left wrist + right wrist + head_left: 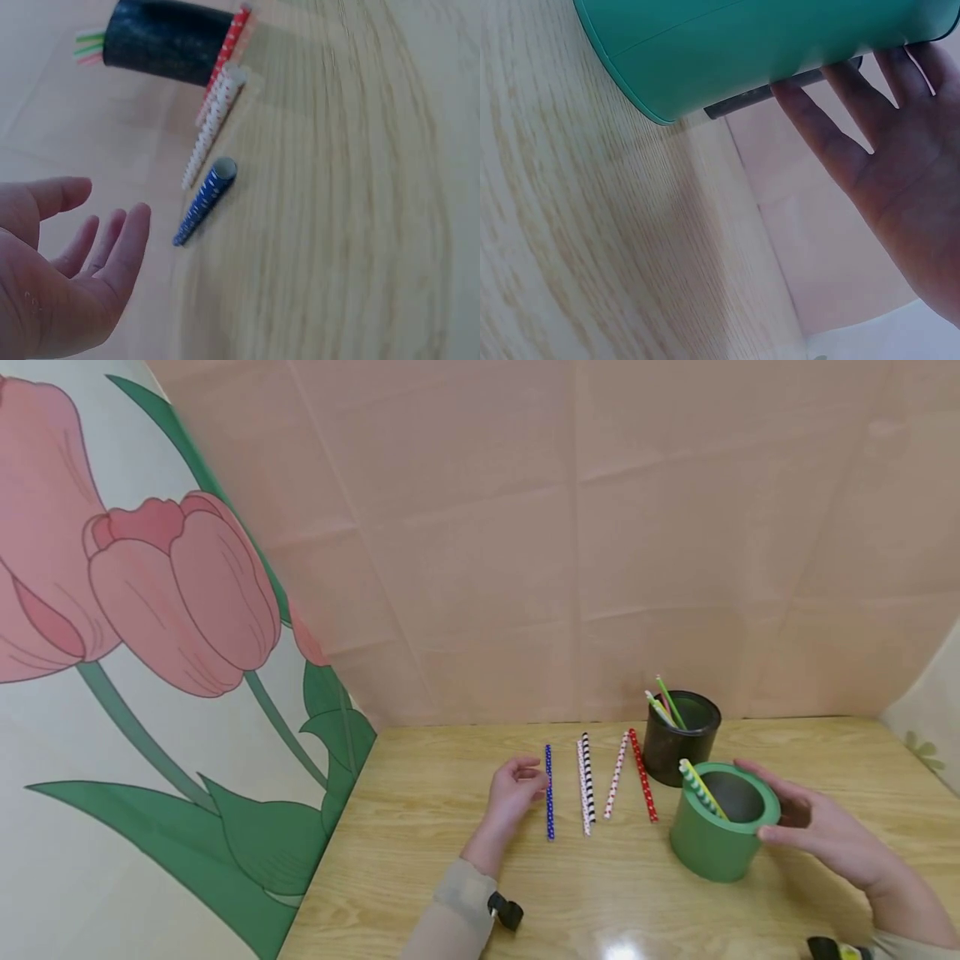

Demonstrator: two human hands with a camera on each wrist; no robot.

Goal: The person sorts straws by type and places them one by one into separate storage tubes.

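Observation:
My left hand (516, 793) hovers beside a blue paper straw with white dots (550, 793). In the left wrist view its fingers are relaxed, apart from that blue straw (206, 201), and hold nothing. My right hand (828, 835) holds a green cup (708, 843) by its right side, thumb in front and fingers toward the back. Against the cup's wall (727, 52) the fingers (821, 131) look fairly straight in the right wrist view; the thumb is hidden there. Inside the cup leans a green-and-white striped straw (701, 789) with a yellow one (712, 797).
Right of the blue straw lie a white dotted straw (582, 789), a black-striped one (588, 777), a white one with red marks (617, 775) and a red dotted one (643, 775). A black cup (675, 752) with several straws stands behind the green cup, near the pink backdrop (480, 568).

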